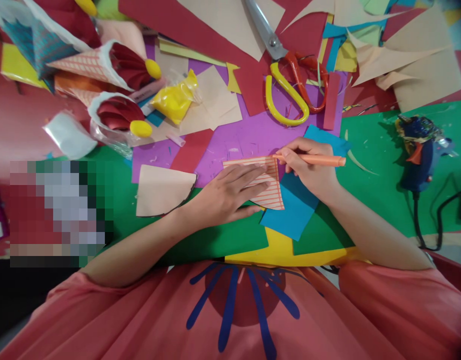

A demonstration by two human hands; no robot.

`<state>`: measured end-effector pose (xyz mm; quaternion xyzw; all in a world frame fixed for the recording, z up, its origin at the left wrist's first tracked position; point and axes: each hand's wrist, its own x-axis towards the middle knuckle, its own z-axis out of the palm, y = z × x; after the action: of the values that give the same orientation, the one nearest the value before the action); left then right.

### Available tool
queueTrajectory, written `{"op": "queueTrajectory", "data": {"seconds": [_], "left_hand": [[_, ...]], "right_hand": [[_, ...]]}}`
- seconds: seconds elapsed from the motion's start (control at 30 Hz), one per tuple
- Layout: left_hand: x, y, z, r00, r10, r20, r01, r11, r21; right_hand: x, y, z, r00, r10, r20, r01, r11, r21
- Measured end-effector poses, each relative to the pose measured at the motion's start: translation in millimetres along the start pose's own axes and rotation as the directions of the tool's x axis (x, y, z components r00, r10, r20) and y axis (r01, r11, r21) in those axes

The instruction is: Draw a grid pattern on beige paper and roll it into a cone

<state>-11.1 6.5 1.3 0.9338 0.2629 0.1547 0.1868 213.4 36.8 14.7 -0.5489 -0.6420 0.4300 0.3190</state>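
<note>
A fan-shaped piece of cream paper with orange stripes (pixel 274 189) lies in the middle of the table, in front of the person. The left hand (pixel 232 192) rests on it palm down, its fingers released and spread flat across the left part of the paper, grasping nothing. The right hand (pixel 309 162) grasps a slim light-orange marker pen (pixel 324 160) between thumb and fingers; the tip is at the far right corner of the striped piece, too small to tell whether it touches. One orange line runs down the right edge, across the ends of the stripes.

To the left of the left hand lies a plain cream fan-shaped piece with a dark curved edge (pixel 163 191). A bright blue paper piece (pixel 294 212) meets the right side of the striped paper, over a large green sheet (pixel 215 237). A purple sheet (pixel 210 150) spreads on the far side, and on it lie the red and yellow handles of large metal-bladed scissors (pixel 277 50), which point away. At the far left are paper cones with white rims and red ruffled insides (pixel 97 65), near a yellow plastic-wrapped packet (pixel 174 102). A dark blue glue gun with an orange trigger (pixel 421 167) lies on the right, well apart from the right hand.
</note>
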Motion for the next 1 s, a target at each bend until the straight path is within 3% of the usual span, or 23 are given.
{"op": "queueTrajectory", "data": {"seconds": [0.87, 1.0], "left_hand": [[-0.5, -2.3, 1.1, 1.0, 0.01, 0.008, -0.01, 1.0, -0.021], [0.0, -2.0, 0.4, 1.0, 0.023, -0.003, -0.023, 1.0, 0.007]], "right_hand": [[2.1, 0.4, -1.0, 0.997, -0.022, 0.076, 0.016, 0.997, 0.074], [0.4, 2.4, 0.1, 1.0, -0.006, 0.026, 0.003, 0.993, 0.114]]}}
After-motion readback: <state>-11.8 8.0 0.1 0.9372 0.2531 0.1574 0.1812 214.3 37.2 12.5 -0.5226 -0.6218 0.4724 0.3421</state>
